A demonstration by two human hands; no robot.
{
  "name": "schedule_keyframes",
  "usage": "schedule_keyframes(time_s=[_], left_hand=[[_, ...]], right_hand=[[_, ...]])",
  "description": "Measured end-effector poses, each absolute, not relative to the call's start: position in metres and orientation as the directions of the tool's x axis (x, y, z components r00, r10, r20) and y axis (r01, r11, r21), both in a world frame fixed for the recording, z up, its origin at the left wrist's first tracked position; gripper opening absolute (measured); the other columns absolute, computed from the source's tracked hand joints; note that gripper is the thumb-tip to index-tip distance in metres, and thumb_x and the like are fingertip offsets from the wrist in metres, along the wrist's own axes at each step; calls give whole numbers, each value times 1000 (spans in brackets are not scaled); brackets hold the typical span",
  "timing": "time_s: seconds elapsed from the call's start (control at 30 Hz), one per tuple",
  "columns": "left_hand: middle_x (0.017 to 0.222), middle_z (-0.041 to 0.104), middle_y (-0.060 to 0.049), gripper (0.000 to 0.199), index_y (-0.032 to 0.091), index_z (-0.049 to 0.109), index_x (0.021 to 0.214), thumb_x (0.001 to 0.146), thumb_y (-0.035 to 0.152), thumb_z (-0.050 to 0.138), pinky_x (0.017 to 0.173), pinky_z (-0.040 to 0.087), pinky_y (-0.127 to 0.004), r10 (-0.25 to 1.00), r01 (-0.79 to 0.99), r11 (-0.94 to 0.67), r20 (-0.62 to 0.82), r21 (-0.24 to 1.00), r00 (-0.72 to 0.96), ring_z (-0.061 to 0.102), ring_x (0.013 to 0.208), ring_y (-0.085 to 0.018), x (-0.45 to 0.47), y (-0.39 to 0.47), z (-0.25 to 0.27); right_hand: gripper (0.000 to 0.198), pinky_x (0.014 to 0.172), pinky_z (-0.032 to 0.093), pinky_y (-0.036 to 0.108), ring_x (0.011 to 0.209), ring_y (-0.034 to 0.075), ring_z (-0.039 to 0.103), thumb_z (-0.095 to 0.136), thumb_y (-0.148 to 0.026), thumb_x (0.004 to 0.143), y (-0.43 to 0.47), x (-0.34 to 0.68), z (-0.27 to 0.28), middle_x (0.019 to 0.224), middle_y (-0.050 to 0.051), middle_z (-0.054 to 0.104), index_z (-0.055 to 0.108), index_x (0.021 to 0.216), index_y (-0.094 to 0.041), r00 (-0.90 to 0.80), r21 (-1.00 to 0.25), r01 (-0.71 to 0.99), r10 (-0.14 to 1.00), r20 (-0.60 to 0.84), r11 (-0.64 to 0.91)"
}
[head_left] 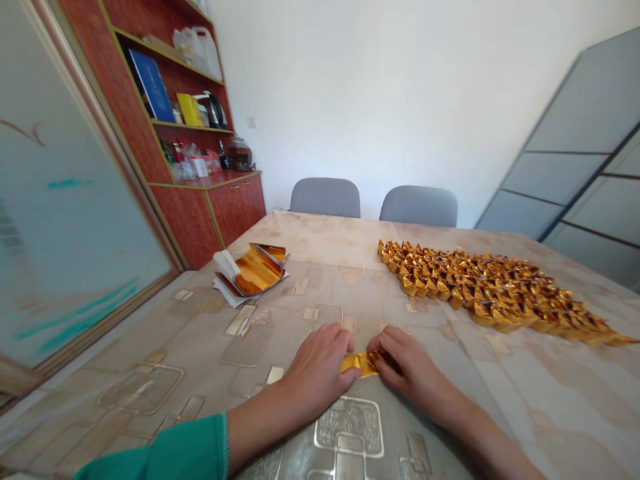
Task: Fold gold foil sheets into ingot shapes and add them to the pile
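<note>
A narrow folded strip of gold foil paper (pixel 361 364) lies on the patterned tablecloth (pixel 300 407), held between my two hands. My left hand (pixel 325 360) closes on its left end, thumb in front and fingers behind. At the other end, my right hand (pixel 407 363) pinches the strip with curled fingers, which partly hide it. Beyond my hands to the left rests a loose stack of gold foil sheets (pixel 260 270) with white backs. Rows of folded gold paper pieces (pixel 465 273) stand close together at the right.
Two grey chairs (pixel 325 197) stand at the table's far side, against a white wall. To the left are a reddish wooden cabinet (pixel 187 217) with filled shelves and a frosted sliding door (pixel 75 200). Grey panelled doors (pixel 565 147) are at the right.
</note>
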State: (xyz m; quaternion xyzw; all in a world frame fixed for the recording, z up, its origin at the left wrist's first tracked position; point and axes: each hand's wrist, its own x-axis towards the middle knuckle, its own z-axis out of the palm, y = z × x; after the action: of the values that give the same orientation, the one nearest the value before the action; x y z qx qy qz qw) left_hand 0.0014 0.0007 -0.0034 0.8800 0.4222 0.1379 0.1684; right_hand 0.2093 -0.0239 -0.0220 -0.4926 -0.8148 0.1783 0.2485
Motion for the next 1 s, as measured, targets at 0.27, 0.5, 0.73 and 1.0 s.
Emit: schedule_keyframes(time_s=[0.27,0.5,0.73,1.0], left_hand=[[82,64,1,13,20,56,88,77,13,58,65,39,-25,810,580,-477,74,661,582,58,77,-17,4,0,-8],[65,63,-1,18,17,66,68,80,30,63,60,35,-25,906,429,-299,111,853,409,55,63,-16,7,10,-11],[62,57,2,30,15,60,66,76,42,69,57,36,-22,971,-79,-46,63,996,231,48,59,-12,3,20,-6],[60,56,3,35,15,61,66,71,45,77,54,35,-20,969,-193,52,-3,980,247,46,56,-9,6,11,-6]], right_hand=[[16,76,39,32,79,18,56,57,-7,84,-24,202,-13,79,-1,60,54,78,-21,-323,-576,703,908,265,418],[11,82,40,36,82,21,58,59,-14,87,-11,195,-5,79,1,62,57,79,-23,-324,-548,648,842,431,529],[34,78,47,38,90,25,60,50,-56,92,0,188,6,98,7,66,62,100,-25,19,-973,154,984,179,174],[38,64,40,30,65,18,49,69,-59,78,-10,174,-3,67,0,55,57,67,-25,-26,-995,-2,995,101,101]])
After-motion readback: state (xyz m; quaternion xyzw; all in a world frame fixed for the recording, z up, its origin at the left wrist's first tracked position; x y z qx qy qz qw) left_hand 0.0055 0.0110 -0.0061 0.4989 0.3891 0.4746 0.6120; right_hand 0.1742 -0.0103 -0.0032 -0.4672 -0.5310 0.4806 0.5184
